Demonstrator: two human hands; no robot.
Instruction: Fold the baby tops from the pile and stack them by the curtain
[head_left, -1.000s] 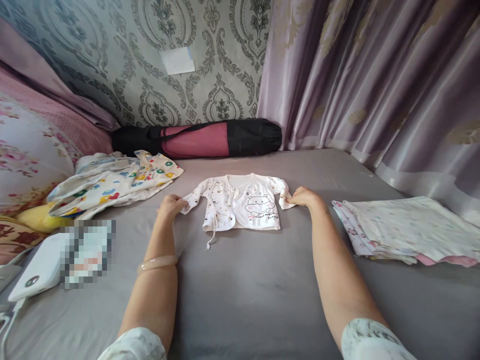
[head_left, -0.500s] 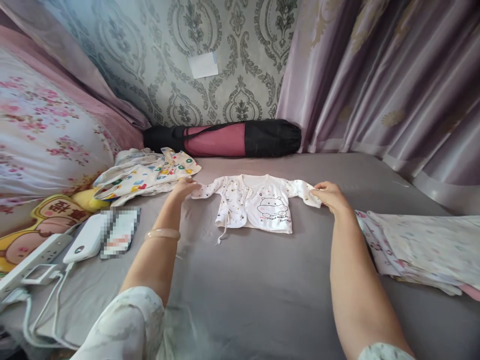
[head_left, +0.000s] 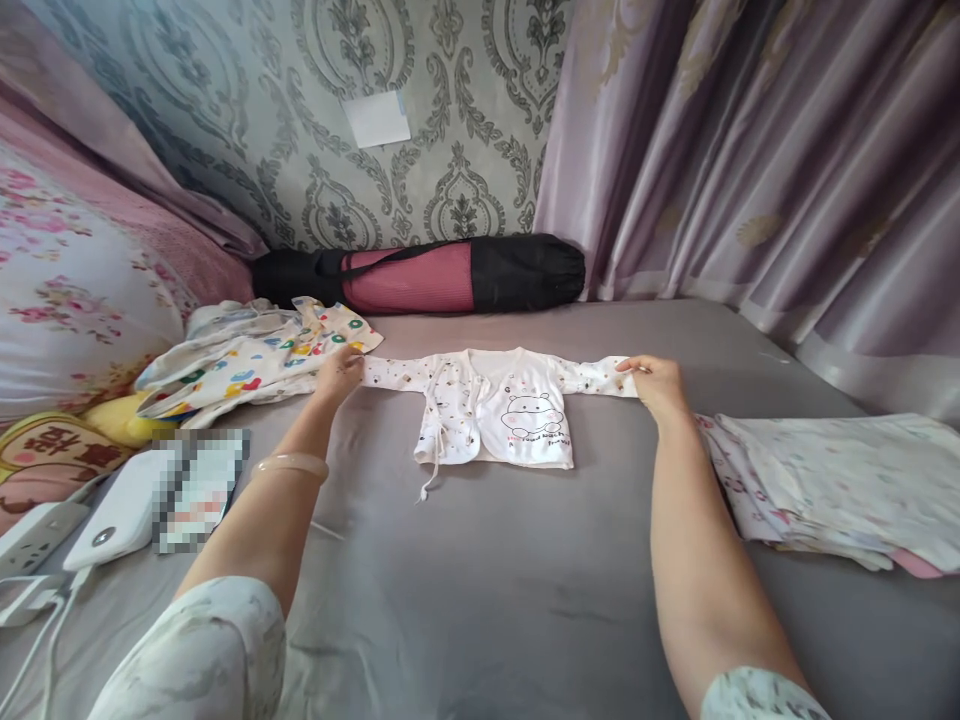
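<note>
A white baby shirt (head_left: 521,410) with small prints, a cartoon hippo-like face and tie strings lies front up on the grey sheet (head_left: 480,570). Its two sleeves are stretched out straight to the sides. My left hand (head_left: 341,375) is closed on the cuff of the sleeve at the left, beside a heap of patterned baby clothes (head_left: 255,350). At the opposite cuff, my right hand (head_left: 660,385) pinches the fabric between thumb and fingers. A light bangle (head_left: 291,465) circles my left wrist.
Folded baby clothes (head_left: 847,490) are stacked at the right. On the left lie a white power bank (head_left: 124,510) with a cable, a power strip (head_left: 37,540), a blurred-out flat item (head_left: 199,490) and a yellow plush (head_left: 60,450). A black-and-pink rolled bag (head_left: 420,275) rests along the wall.
Both sleeves have been pulled outward and now lie straighter and flatter. My hands have moved slightly farther apart, still holding the cuffs. The view has shifted a little to the right.
</note>
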